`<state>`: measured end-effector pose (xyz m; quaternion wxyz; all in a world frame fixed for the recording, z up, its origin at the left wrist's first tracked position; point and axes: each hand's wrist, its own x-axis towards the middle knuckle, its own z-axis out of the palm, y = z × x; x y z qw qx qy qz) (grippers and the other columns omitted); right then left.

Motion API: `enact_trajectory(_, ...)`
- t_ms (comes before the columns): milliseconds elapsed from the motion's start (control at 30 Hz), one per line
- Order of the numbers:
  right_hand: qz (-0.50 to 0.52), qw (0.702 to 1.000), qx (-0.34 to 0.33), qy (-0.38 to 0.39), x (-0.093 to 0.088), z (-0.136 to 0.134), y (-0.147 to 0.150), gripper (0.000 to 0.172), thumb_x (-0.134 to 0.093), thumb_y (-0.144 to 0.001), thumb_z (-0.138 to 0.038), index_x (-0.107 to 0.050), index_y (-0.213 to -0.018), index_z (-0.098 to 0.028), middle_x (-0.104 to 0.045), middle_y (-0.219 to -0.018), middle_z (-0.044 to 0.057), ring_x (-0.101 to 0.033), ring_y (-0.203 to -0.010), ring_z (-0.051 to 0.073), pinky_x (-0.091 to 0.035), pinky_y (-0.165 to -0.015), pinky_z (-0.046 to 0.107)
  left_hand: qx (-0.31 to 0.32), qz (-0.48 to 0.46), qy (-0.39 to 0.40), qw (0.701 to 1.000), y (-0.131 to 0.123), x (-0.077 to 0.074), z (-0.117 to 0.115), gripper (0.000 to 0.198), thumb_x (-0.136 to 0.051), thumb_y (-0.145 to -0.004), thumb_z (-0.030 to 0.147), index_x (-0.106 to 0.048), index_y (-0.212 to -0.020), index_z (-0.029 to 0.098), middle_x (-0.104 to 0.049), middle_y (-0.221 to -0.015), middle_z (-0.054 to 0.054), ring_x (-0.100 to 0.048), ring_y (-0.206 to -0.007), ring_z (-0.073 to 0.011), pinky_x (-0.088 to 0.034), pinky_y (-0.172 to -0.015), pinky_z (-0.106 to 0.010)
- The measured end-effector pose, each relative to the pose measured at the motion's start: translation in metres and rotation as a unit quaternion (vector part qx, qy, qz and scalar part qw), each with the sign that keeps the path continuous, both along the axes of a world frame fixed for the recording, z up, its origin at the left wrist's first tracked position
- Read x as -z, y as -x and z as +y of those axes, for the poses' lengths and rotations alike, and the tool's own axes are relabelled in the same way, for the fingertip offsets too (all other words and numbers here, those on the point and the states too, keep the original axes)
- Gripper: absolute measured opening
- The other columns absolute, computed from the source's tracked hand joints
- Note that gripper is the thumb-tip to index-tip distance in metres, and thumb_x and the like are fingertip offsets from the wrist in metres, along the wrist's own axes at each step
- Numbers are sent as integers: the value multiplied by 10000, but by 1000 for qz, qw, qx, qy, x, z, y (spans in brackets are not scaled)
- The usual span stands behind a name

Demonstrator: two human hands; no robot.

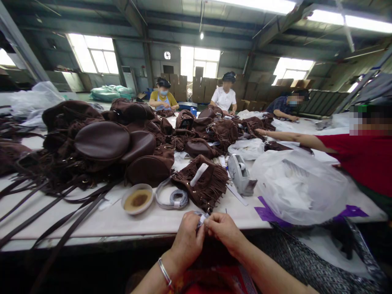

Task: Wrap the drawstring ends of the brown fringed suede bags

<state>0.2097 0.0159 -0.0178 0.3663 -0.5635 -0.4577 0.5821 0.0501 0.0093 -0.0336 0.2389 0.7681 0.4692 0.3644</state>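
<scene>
My left hand, with a silver bangle at its wrist, is closed round a small grey-and-white piece at the table's front edge. Thumb and fingers of my right hand pinch together at the right side of the same piece. What it is exactly is too small and covered to tell. Just beyond my hands lies a dark brown fringed bag with a white strip on it. Left of the bag rests a coiled grey strap bound with a white band.
A bowl of brownish liquid stands near the front edge. Brown bags are heaped at left, their straps hanging over the edge. At right are a tape dispenser, a bulging plastic bag and a co-worker's outstretched arm.
</scene>
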Motion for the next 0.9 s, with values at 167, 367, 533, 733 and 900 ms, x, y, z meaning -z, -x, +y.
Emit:
enact_trajectory(167, -16, 999, 28, 18, 1, 1, 5, 381, -711, -696, -500, -520, -570, -196, -541, -471, -33, -380, -419, 76, -241, -434, 232, 19, 5, -9, 1000, -2, 2, 0, 150, -461, -928, 140, -580, -848, 185, -635, -953, -123, -561, -925, -253, -458, -843, -409)
enact_trajectory(367, -19, 998, 54, 30, -2, 4, 7, 376, -736, -663, -493, -519, -594, -194, -524, -465, -50, -393, -410, 73, -257, -410, 216, -1, 17, -3, 1000, -2, 2, 2, 195, -420, -949, 170, -598, -870, 181, -647, -904, -116, -577, -869, -254, -461, -805, -403)
enact_trajectory(533, 48, 998, 26, 17, -2, 0, 0, 316, -732, -652, -442, -607, -706, -156, -613, -562, -22, -445, -447, 73, -323, -426, 205, -20, 32, 50, 998, 0, -2, 4, 199, -439, -964, 241, -590, -846, 188, -641, -844, -95, -579, -800, -240, -444, -730, -358)
enact_trajectory(733, 22, 998, 56, 7, 1, -2, 4, 223, -666, -674, -371, -597, -693, -159, -586, -533, -32, -413, -405, 67, -307, -392, 211, -23, 24, 60, 998, -1, -7, 1, 224, -435, -972, 272, -589, -832, 190, -643, -815, -79, -576, -757, -219, -431, -710, -333)
enact_trajectory(900, 41, 996, 71, 42, 0, -3, 6, 249, -700, -633, -372, -558, -703, -180, -568, -515, -51, -407, -388, 70, -303, -373, 210, -35, 2, 39, 999, -2, -9, 0, 234, -450, -964, 278, -598, -804, 194, -651, -787, -67, -578, -729, -206, -425, -693, -313)
